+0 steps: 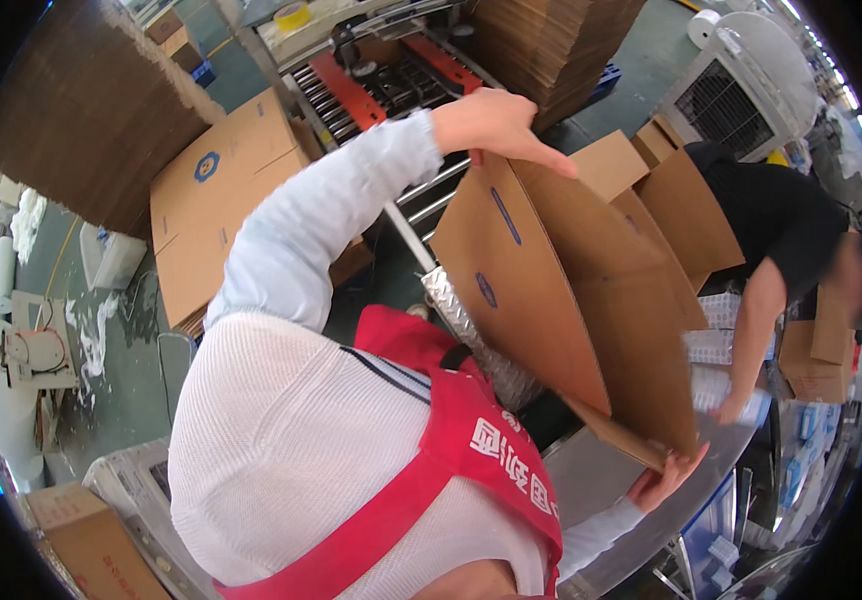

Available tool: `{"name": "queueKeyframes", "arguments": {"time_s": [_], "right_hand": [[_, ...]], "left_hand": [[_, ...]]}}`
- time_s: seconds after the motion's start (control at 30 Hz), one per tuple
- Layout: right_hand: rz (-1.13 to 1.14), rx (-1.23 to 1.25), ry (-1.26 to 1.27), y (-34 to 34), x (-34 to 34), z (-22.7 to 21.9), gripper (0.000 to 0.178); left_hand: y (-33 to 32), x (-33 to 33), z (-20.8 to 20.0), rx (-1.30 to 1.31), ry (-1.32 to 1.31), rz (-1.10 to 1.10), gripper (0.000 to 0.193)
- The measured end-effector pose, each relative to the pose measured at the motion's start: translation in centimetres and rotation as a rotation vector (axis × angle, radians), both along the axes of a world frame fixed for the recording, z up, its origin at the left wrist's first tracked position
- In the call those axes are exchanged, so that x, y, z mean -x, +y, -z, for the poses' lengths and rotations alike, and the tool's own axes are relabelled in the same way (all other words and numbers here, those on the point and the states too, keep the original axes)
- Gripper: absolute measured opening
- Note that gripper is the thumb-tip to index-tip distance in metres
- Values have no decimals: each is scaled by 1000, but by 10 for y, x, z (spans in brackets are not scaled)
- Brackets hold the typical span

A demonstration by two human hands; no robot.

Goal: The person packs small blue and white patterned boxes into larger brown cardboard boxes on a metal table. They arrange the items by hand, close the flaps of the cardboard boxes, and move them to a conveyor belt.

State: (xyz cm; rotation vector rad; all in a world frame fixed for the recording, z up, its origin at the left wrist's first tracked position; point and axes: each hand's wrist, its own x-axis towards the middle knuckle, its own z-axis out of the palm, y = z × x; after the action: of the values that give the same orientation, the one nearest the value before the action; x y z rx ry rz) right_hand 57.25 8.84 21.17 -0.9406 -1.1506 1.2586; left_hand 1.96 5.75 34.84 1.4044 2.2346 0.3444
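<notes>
The carton (536,290) lies between the two grips, just ahead of the red apron (491,430). Its long axis runs slantwise, from the left grip (496,125) at the upper end to the right grip (666,480) at the lower corner. Neither grip is nearer: each is at its own end, with the body of the carton between them.

The carton is tilted, its mouth showing bare brown inner walls. Its lower end is over the grey worktop (596,480) (whether it touches there, I cannot tell).

The left arm reaches well out in a pale sleeve, palm turned down at the carton's top, thumb stretched away from the fingers. Whether that grip is closed on the cardboard is unclear. The right grip is shut on the lower corner, fingers bent around the edge; its forearm comes from below, mostly hidden by the body.

Beyond the carton, a co-worker in a black top (771,215) leans over, one arm reaching down toward pale packs (716,345), near a second carton (686,215). On the left side lie flat cartons (221,180), near a roller conveyor (346,90).
</notes>
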Motion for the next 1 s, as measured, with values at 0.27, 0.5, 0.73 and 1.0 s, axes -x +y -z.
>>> {"name": "queueKeyframes", "arguments": {"time_s": [0.27,0.5,0.73,1.0], "right_hand": [[722,-413,-1356,50,110,80,116],[-37,-708,-1089,-6,-9,106,38],[-137,-335,-844,2,41,63,45],[-49,925,-195,-59,140,243,36]], "left_hand": [[-77,-195,109,346,-292,760,110],[-98,-170,135,-136,-257,1362,78],[-2,-146,205,-769,13,835,79],[-35,172,261,-114,-382,285,69]]}}
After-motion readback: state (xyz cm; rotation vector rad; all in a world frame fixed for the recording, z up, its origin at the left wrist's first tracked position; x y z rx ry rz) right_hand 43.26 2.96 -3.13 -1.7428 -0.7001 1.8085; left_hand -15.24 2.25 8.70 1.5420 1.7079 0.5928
